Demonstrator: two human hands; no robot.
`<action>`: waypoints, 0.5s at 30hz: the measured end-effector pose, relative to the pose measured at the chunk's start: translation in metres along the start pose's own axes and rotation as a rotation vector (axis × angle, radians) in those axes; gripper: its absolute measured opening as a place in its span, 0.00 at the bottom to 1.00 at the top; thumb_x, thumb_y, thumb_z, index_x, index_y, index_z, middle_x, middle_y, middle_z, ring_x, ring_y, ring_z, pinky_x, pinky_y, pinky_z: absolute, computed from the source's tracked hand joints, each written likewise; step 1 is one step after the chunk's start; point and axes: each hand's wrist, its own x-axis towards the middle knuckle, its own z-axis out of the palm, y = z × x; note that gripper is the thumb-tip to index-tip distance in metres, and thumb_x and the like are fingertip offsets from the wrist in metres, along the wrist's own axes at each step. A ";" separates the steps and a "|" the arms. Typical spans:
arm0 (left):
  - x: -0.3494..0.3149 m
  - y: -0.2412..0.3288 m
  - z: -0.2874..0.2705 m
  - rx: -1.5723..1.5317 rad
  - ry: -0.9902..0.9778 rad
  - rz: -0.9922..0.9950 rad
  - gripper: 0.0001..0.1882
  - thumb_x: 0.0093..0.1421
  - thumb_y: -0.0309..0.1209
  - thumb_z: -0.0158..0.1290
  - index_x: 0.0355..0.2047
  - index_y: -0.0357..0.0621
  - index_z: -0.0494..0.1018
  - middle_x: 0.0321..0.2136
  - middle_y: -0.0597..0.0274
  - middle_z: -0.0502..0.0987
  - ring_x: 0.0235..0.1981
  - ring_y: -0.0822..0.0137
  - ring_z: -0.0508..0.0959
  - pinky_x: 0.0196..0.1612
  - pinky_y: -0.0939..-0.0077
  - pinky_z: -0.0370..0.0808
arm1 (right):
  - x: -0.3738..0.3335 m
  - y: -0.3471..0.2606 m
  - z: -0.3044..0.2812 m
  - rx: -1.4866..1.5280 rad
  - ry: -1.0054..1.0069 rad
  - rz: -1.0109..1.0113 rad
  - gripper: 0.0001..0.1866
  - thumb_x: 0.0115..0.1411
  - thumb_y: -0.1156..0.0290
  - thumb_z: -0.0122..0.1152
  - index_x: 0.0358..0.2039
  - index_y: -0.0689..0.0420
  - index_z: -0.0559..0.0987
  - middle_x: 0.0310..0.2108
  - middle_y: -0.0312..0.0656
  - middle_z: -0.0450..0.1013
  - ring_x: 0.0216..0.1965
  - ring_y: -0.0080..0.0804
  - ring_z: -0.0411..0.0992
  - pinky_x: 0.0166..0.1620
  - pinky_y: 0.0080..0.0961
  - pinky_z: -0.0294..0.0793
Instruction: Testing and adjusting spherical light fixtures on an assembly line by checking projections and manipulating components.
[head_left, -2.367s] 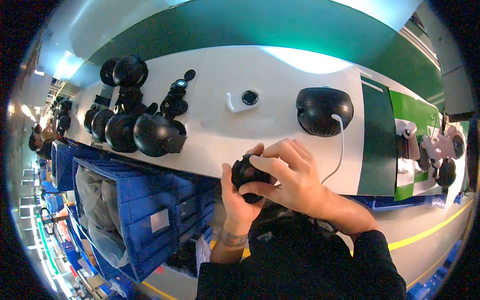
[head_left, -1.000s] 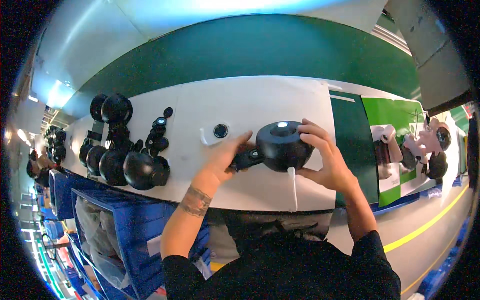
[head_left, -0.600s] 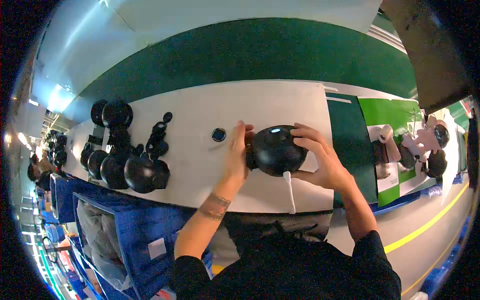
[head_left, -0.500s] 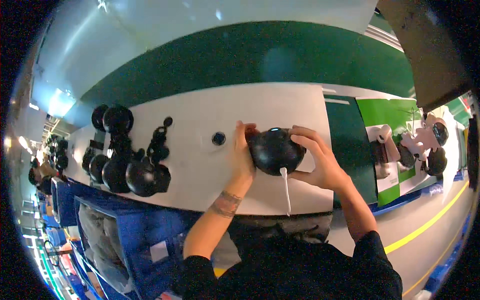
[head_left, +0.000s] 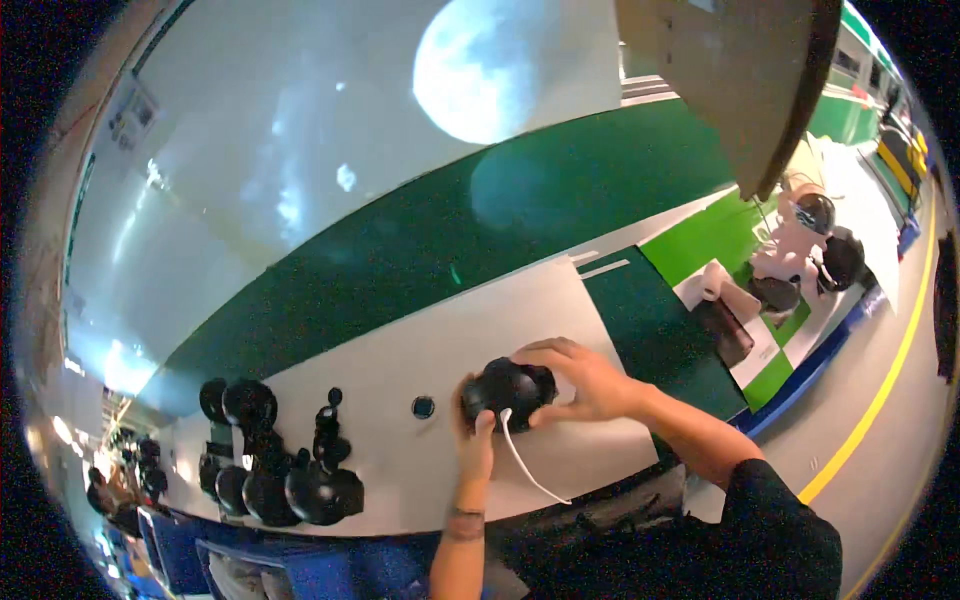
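Both hands are around a black, rounded device [head_left: 495, 388] over the white work surface. A thin white cable [head_left: 522, 456] runs from its near side down toward the table edge. My left hand [head_left: 474, 430] is closed against the left side, its thumb on the near face. At the upper right side, my right hand [head_left: 588, 382] curves around the device, fingers over the far part and thumb near the front. A small dark disc [head_left: 423, 407] lies on the white sheet to the left of my left hand.
Several glossy black round parts [head_left: 318, 492] crowd the left end of the white surface [head_left: 390, 480]. To the right, a green-and-white board [head_left: 680, 245] carries pale and dark pieces [head_left: 795, 255]. Blue bins [head_left: 350, 565] stand below the table at lower left. A brown panel [head_left: 730, 90] hangs at upper right.
The view has tilted upward and turned, so the table sits lower and slanted. The device has been turned in my hands, and my left thumb now lies on its near face.
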 end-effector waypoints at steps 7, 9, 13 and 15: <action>0.000 -0.041 -0.006 0.002 0.182 -0.086 0.27 0.61 0.29 0.54 0.60 0.40 0.63 0.56 0.56 0.67 0.58 0.60 0.67 0.61 0.65 0.65 | 0.050 0.081 0.009 0.758 -0.242 0.251 0.20 0.60 0.64 0.60 0.51 0.59 0.77 0.45 0.36 0.76 0.48 0.23 0.71 0.52 0.21 0.69; -0.007 -0.049 -0.025 1.250 -0.166 0.624 0.22 0.60 0.21 0.49 0.56 0.41 0.68 0.54 0.55 0.69 0.57 0.60 0.68 0.61 0.65 0.65 | 0.052 0.085 0.012 0.949 -0.321 0.340 0.20 0.57 0.62 0.63 0.47 0.58 0.79 0.41 0.34 0.75 0.44 0.19 0.69 0.48 0.21 0.70; -0.004 -0.069 -0.061 0.430 0.215 0.035 0.23 0.57 0.22 0.53 0.54 0.42 0.65 0.55 0.47 0.63 0.53 0.54 0.71 0.50 0.63 0.76 | 0.086 0.080 0.056 1.050 -0.397 0.164 0.20 0.55 0.64 0.66 0.46 0.60 0.79 0.42 0.38 0.75 0.46 0.25 0.70 0.50 0.25 0.70; -0.004 -0.003 0.030 0.410 0.103 0.043 0.21 0.62 0.30 0.51 0.54 0.35 0.67 0.54 0.43 0.67 0.49 0.51 0.72 0.48 0.60 0.75 | 0.073 0.152 0.053 0.751 -0.350 -0.059 0.22 0.52 0.67 0.68 0.47 0.63 0.79 0.43 0.41 0.77 0.44 0.28 0.73 0.48 0.24 0.72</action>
